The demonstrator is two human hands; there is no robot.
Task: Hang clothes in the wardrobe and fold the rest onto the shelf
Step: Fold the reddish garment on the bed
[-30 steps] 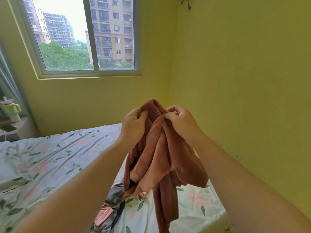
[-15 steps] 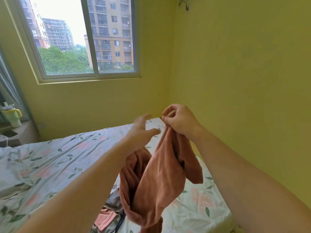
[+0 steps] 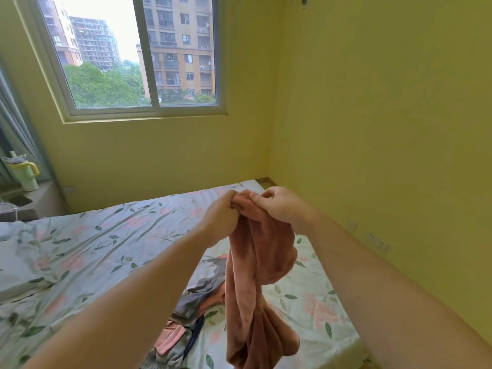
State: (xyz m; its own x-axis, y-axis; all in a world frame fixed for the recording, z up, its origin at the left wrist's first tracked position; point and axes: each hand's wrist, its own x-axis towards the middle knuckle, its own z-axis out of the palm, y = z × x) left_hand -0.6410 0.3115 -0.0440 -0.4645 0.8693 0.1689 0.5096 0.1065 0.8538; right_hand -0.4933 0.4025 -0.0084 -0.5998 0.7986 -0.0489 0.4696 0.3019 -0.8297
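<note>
**Item:** rust-brown plush garment point(image 3: 257, 265). Its kind cannot be told while it is bunched up.

**Location:** centre of the frame, held in the air over the bed point(image 3: 80, 243). Its lower folds run down to the bottom edge of the frame, and whether they touch the sheet cannot be told.

**Left grip** point(image 3: 222, 211): fingers curled in, pinching the gathered top edge of the garment from its left side.

**Right grip** point(image 3: 279, 207): thumb and fingers closed on the same edge from the right. The two grips sit just beside each other.

**Relation to grip:** nearly all the cloth hangs below both grips in a loose, twisted rope. Only a small hump of it rises between them.

**Reason for the hold (judged):** pinching high on one edge lets the garment's own weight draw it out. An edge or opening can then be found before it is hung or folded.

**Also present:**
- A heap of clothes point(image 3: 194, 302), grey and pink, lies on the bed at lower centre, just left of the hanging cloth, probably awaiting sorting.
- A pale green tumbler point(image 3: 25, 171) stands on a ledge at the left edge.
</note>
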